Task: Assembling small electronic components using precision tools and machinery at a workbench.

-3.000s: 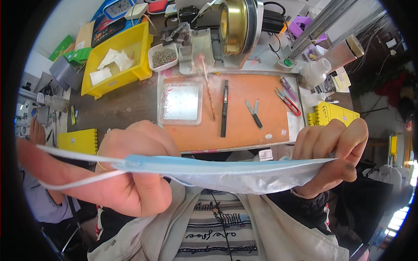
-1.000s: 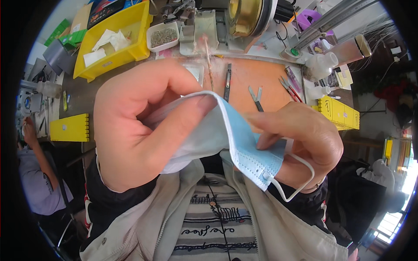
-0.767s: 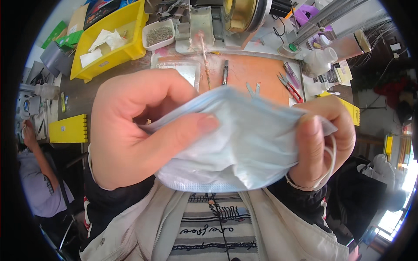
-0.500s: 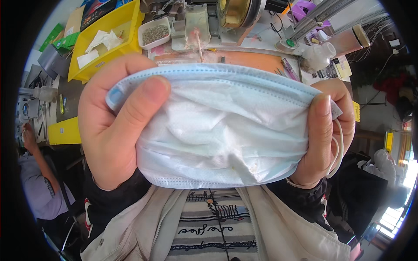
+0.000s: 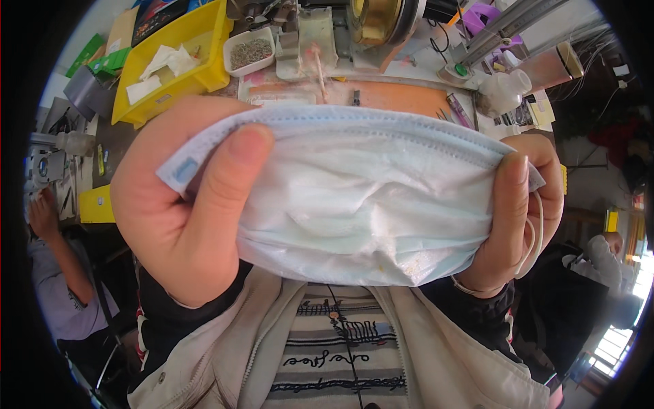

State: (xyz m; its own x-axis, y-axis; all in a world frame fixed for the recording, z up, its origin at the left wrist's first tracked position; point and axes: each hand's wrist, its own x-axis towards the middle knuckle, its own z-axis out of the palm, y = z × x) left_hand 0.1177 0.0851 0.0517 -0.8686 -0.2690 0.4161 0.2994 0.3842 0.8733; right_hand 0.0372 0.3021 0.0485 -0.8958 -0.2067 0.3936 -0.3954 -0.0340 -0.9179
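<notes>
The left hand (image 5: 184,204) pinches one end of a face mask (image 5: 368,198), its thumb (image 5: 238,157) lying on the near side and its other fingers bent behind, mostly hidden. The right hand (image 5: 521,211) pinches the opposite end in the same way, thumb upright on the near side and fingers curled behind. The hands are well apart, and the mask is stretched between them in front of the person's chest, its whitish inner side facing the camera. That side is creased, with small yellowish specks near its lower edge, closer to the right hand. A small blue patch shows at the corner beside the left thumb. A white ear loop (image 5: 535,235) hangs against the right hand, and a thin bracelet (image 5: 477,293) circles the right wrist.

Beyond the left hand stands a yellow bin (image 5: 204,83) with white paper (image 5: 169,61) in it, and next to it a white dish (image 5: 252,68) of small metal bits. Past the mask, between the hands, part of an orange mat (image 5: 409,95) shows, with a thin stick (image 5: 319,71) and a brass-coloured wheel (image 5: 371,24) farther off. Beyond the right hand are a cloudy plastic bottle (image 5: 507,88) and a purple basket (image 5: 480,20). Below both hands are a striped shirt (image 5: 334,341) and an open beige jacket (image 5: 204,347). Well to the left of the left hand, another person's hand (image 5: 43,215) is raised above a pale sleeve (image 5: 65,293).
</notes>
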